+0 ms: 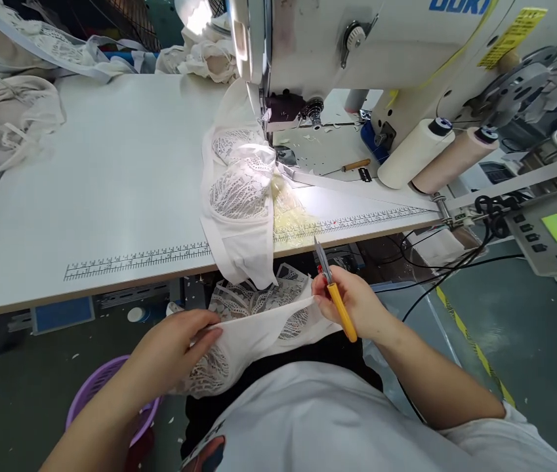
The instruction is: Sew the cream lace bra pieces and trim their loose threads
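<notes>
A white lace bra lies across my lap, its upper edge stretched between my two hands. My left hand pinches that edge between thumb and fingers. My right hand grips a pair of scissors with an orange handle, blades pointing up toward the table edge. The fingers of this hand also meet the right end of the bra's edge. Another white lace bra lies under the sewing machine near the needle and hangs over the front edge of the table.
A printed ruler runs along the front of the white table. Two thread cones and a wooden-handled tool lie right of the needle. More bras are piled left. A purple basket stands on the floor; a control panel is right.
</notes>
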`<state>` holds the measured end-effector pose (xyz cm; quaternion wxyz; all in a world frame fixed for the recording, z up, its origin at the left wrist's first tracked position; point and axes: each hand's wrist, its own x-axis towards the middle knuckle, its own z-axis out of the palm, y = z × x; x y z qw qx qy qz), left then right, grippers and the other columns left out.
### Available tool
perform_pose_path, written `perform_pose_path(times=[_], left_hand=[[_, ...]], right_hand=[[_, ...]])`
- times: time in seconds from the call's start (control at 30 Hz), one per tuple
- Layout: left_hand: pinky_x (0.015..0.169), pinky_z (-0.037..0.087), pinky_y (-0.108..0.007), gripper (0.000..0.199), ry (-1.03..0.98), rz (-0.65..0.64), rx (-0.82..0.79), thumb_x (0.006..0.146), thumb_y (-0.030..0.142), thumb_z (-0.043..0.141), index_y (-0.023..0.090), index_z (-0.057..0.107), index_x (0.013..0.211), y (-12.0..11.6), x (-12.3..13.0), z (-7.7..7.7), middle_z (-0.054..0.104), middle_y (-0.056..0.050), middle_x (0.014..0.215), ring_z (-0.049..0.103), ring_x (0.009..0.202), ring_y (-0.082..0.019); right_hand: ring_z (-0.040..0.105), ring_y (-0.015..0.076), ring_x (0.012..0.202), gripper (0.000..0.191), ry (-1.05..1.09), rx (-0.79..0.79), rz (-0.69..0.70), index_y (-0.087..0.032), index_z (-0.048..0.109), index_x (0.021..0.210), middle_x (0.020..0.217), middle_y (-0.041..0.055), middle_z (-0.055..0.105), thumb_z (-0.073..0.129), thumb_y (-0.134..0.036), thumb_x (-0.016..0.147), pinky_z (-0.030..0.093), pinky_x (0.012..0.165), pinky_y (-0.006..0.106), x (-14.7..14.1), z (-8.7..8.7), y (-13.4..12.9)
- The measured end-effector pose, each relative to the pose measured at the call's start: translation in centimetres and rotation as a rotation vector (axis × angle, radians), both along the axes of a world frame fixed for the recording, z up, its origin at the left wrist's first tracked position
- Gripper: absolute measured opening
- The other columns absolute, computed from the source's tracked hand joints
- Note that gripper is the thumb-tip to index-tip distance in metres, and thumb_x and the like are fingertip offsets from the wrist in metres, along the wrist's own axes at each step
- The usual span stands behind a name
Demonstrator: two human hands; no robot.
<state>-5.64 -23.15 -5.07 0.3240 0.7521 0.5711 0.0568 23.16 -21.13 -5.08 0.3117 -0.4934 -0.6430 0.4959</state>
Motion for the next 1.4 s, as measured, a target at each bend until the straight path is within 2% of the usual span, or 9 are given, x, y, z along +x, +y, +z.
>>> perform_pose_path(times=[0.17, 0.4, 0.67, 0.87, 1.07, 1.13, 1.2, 1.3, 1.4], left_hand=[[0.044, 0.037, -0.023, 0.026, 0.025, -0.022, 0.099, 0.081, 0.042, 0.045, 0.024, 0.059, 0.068, -0.9, 0.5, 1.1, 0.062, 0.0, 0.06, 0.056, 0.051, -0.017], [0.058, 0.04, -0.027, 0.02, 0.041, -0.166, 0.452, 0.083, 0.026, 0.045, 0.02, 0.053, 0.066, -2.4, 2.1, 2.8, 0.061, -0.001, 0.063, 0.055, 0.062, -0.017], [0.059, 0.039, -0.027, 0.019, 0.039, -0.196, 0.372, 0.084, 0.025, 0.043, 0.02, 0.053, 0.069, -2.9, 2.8, 2.7, 0.06, -0.001, 0.065, 0.054, 0.062, -0.016], [0.058, 0.039, -0.028, 0.02, 0.066, -0.2, 0.37, 0.084, 0.026, 0.042, 0.02, 0.054, 0.069, -3.0, 3.5, 2.6, 0.06, -0.001, 0.064, 0.055, 0.062, -0.018], [0.061, 0.041, -0.031, 0.022, 0.124, -0.24, 0.334, 0.084, 0.024, 0.04, 0.019, 0.055, 0.069, -2.9, 4.3, 2.8, 0.061, -0.002, 0.065, 0.055, 0.064, -0.018], [0.062, 0.041, -0.031, 0.023, 0.126, -0.268, 0.339, 0.084, 0.022, 0.039, 0.019, 0.055, 0.067, -2.8, 4.7, 2.9, 0.06, -0.002, 0.064, 0.054, 0.062, -0.018], [0.062, 0.041, -0.032, 0.023, 0.126, -0.304, 0.347, 0.084, 0.021, 0.039, 0.018, 0.054, 0.066, -2.6, 5.2, 2.9, 0.06, -0.002, 0.063, 0.054, 0.059, -0.017], [0.06, 0.041, -0.032, 0.021, 0.141, -0.355, 0.404, 0.081, 0.016, 0.04, 0.019, 0.053, 0.065, -2.6, 5.7, 2.7, 0.06, -0.002, 0.06, 0.052, 0.054, -0.017], [0.06, 0.04, -0.033, 0.021, 0.173, -0.385, 0.464, 0.08, 0.012, 0.039, 0.019, 0.051, 0.064, -2.6, 5.9, 2.5, 0.059, -0.003, 0.059, 0.052, 0.053, -0.018]], right_hand=[[0.049, 0.0135, 0.066, 0.011, 0.031, 0.135, 0.032, -0.022, 0.046, 0.079, 0.075, -0.0001, 0.052, 0.054, -0.017, 0.074, 0.044, 0.06, 0.028, 1.4, -0.9, -1.0], [0.054, 0.017, 0.071, 0.014, 0.045, 0.3, -0.044, -0.024, 0.046, 0.08, 0.076, 0.0015, 0.052, 0.055, -0.016, 0.076, 0.045, 0.063, 0.032, 3.5, -1.0, -3.0], [0.052, 0.0173, 0.07, 0.015, 0.018, 0.31, -0.079, -0.023, 0.046, 0.081, 0.076, 0.0026, 0.052, 0.056, -0.013, 0.075, 0.044, 0.058, 0.031, 4.2, -1.1, -3.6], [0.053, 0.0175, 0.07, 0.013, -0.048, 0.299, -0.105, -0.023, 0.046, 0.08, 0.077, 0.0022, 0.053, 0.057, -0.018, 0.076, 0.045, 0.063, 0.033, 4.5, -1.3, -3.3], [0.058, 0.0186, 0.076, 0.015, -0.171, 0.339, -0.092, -0.022, 0.049, 0.085, 0.087, 0.0048, 0.06, 0.058, -0.018, 0.074, 0.047, 0.064, 0.031, 3.8, -0.2, -2.2], [0.059, 0.0176, 0.074, 0.019, -0.166, 0.359, -0.02, -0.022, 0.05, 0.087, 0.092, 0.0059, 0.063, 0.06, -0.017, 0.071, 0.047, 0.061, 0.029, 2.3, 0.4, -2.0], [0.057, 0.0153, 0.066, 0.021, -0.159, 0.336, 0.147, -0.021, 0.052, 0.089, 0.087, 0.0052, 0.064, 0.058, -0.016, 0.069, 0.046, 0.056, 0.026, 0.2, 1.0, -1.9], [0.056, 0.0144, 0.063, 0.014, -0.225, 0.276, 0.416, -0.019, 0.05, 0.077, 0.083, 0.0051, 0.064, 0.056, -0.012, 0.067, 0.044, 0.055, 0.024, -3.0, 1.1, -1.9], [0.052, 0.0139, 0.06, 0.02, -0.295, 0.24, 0.479, -0.02, 0.042, 0.067, 0.069, 0.0012, 0.058, 0.058, -0.008, 0.062, 0.04, 0.054, 0.023, -4.9, 0.5, -2.1]])
